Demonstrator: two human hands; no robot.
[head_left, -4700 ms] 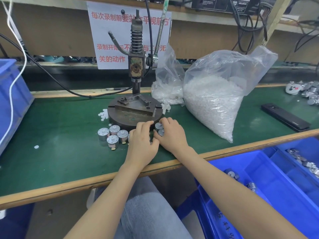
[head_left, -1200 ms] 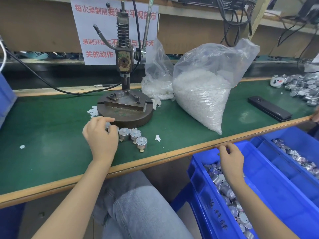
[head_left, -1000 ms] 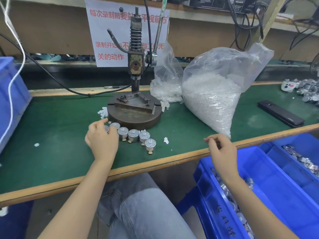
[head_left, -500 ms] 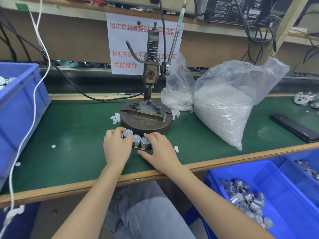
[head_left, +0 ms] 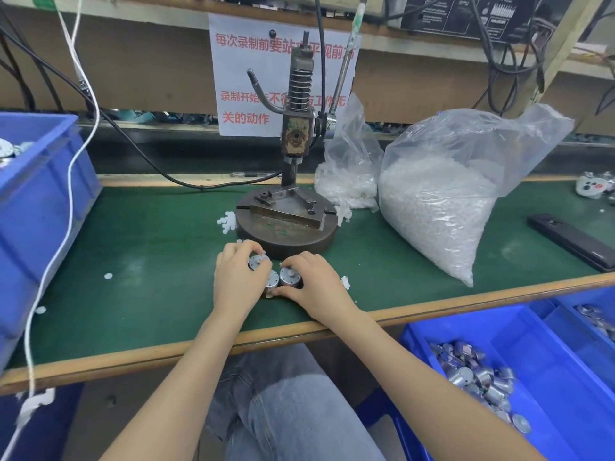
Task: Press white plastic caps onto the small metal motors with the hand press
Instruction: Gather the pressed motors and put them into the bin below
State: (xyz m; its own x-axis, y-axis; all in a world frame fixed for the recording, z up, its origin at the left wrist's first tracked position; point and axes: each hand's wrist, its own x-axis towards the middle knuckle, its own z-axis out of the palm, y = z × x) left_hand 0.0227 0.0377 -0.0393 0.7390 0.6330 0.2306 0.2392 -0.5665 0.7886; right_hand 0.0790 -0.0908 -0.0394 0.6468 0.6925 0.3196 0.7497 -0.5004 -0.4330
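Observation:
Small silver motors stand on the green mat just in front of the hand press [head_left: 286, 224]. My left hand [head_left: 238, 281] curls its fingers round one motor [head_left: 259, 261]. My right hand [head_left: 316, 287] curls round another motor [head_left: 290, 276] beside it. A third motor [head_left: 273, 278] shows between my hands. The press has a round dark base, a spring column and a lever [head_left: 263, 94] raised at the left. A few loose white caps [head_left: 226, 221] lie left of the base.
A large clear bag of white caps [head_left: 442, 207] and a smaller bag [head_left: 349, 181] stand right of the press. Blue bins sit at left [head_left: 40, 201] and lower right [head_left: 519, 371], the latter holding motors. A black bar [head_left: 572, 241] lies at right. A white cable [head_left: 66, 181] hangs at left.
My right hand came up from the blue bin to the motors in front of the press. My left hand stayed at the motor group and now grips one.

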